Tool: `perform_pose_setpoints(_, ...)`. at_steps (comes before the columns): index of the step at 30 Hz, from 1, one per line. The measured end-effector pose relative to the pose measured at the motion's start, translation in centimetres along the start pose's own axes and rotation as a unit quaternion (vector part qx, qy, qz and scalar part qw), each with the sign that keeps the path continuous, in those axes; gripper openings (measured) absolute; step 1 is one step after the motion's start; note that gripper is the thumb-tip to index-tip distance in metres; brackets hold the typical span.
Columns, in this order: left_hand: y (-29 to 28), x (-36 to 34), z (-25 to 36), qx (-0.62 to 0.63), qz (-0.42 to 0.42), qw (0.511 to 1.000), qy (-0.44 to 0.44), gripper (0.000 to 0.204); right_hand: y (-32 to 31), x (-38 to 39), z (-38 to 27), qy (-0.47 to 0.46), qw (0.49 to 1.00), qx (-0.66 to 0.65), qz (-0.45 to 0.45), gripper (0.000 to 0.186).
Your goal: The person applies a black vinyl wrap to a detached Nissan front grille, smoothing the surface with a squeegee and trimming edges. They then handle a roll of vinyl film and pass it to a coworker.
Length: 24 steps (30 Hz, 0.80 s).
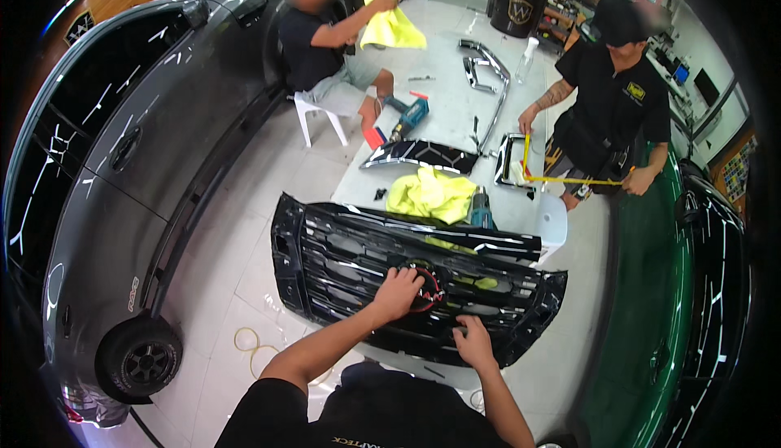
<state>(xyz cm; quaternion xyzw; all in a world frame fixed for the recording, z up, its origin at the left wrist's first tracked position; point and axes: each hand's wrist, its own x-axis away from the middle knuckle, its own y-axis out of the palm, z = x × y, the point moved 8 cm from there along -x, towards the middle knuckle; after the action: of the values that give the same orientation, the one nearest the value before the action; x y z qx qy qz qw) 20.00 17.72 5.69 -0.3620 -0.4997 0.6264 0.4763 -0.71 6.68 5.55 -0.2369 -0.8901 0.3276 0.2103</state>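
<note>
Touching the red grille emblem (436, 294) are left fingers (407, 277).

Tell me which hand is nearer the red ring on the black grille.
Left. The left hand is at the left edge of the red ring, fingers overlapping it; the right hand is lower right, apart from it.

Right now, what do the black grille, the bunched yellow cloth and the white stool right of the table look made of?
Black grille: probably moulded plastic, glossy; sharp highlights along its slats, though painted metal isn't ruled out.
Yellow cloth: soft fabric, matte, perhaps microfibre; it bunches in loose folds.
White stool: likely plastic, smooth; rounded, one-piece look.
</note>
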Motion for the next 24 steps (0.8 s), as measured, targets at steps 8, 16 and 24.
perform_pose_setpoints(8,-0.2,-0.1,0.1,-0.073,0.049,0.996,0.027,0.041,0.9,5.4,4.0,0.115,0.990,-0.023,0.079,0.032)
perform_pose_setpoints(16,0.4,-0.4,0.0,-0.095,0.056,0.993,0.050,0.040,1.2,4.4,2.1,0.061,0.992,0.014,0.111,0.032)
perform_pose_setpoints(24,0.2,-0.7,0.2,-0.119,0.053,0.987,0.093,0.036,0.6,2.7,1.4,0.052,0.992,0.025,0.114,0.034)
